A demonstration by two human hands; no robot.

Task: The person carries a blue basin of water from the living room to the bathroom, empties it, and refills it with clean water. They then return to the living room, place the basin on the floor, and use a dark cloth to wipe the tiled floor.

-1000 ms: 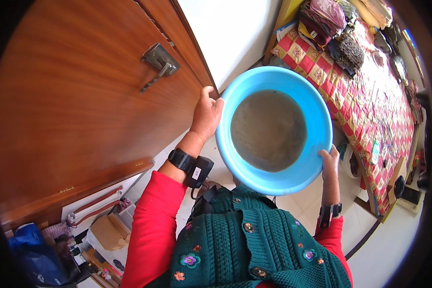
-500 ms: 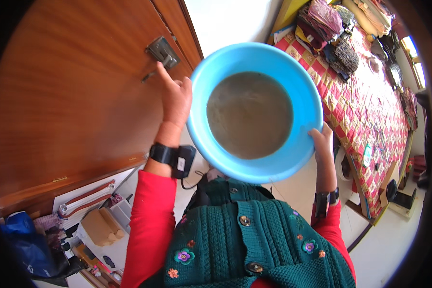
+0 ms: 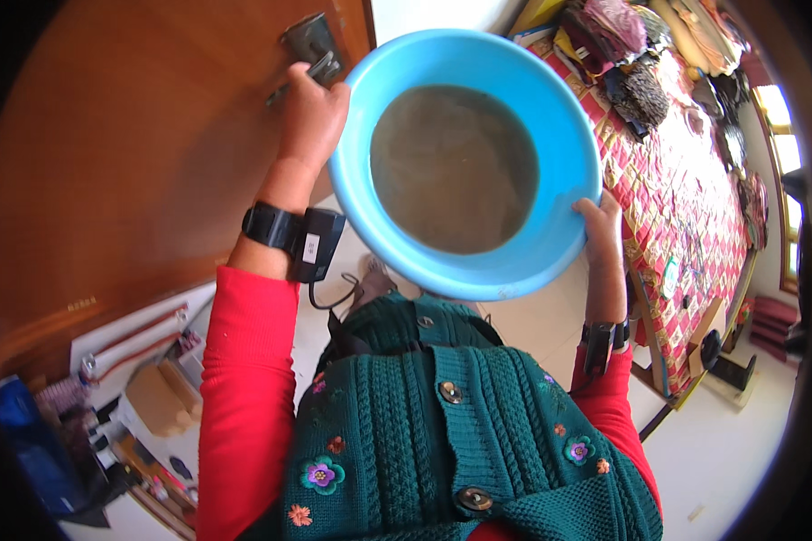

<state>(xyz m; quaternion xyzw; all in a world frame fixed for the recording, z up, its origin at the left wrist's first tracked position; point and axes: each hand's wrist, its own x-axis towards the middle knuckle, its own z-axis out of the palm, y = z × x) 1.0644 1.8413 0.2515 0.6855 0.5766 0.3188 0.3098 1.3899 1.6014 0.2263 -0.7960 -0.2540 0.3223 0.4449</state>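
Note:
A wide light-blue basin point(image 3: 564, 149) with murky grey-brown water point(image 3: 454, 169) is held out in front of me. My right hand point(image 3: 602, 227) grips its right rim, with the thumb over the inner wall and the fingers beneath, out of sight. At the left, my left hand point(image 3: 314, 122) is closed at the metal door handle point(image 3: 323, 67), its fingers curled at the lever. The back of that hand hides part of the grip. The same hand lies close against the basin's left rim; whether it bears any weight I cannot tell.
The brown wooden door point(image 3: 144, 135) fills the left side. A bed with a red-and-white checked cover point(image 3: 672, 198) stands at the right, with piled clothes point(image 3: 636, 90) on it. Low at the left are a cardboard box point(image 3: 161, 397) and a blue bag point(image 3: 36, 442).
My left index finger, stretched toward the handle before, is now curled at it. The basin and both hands sit higher in view, and the basin has shifted slightly left.

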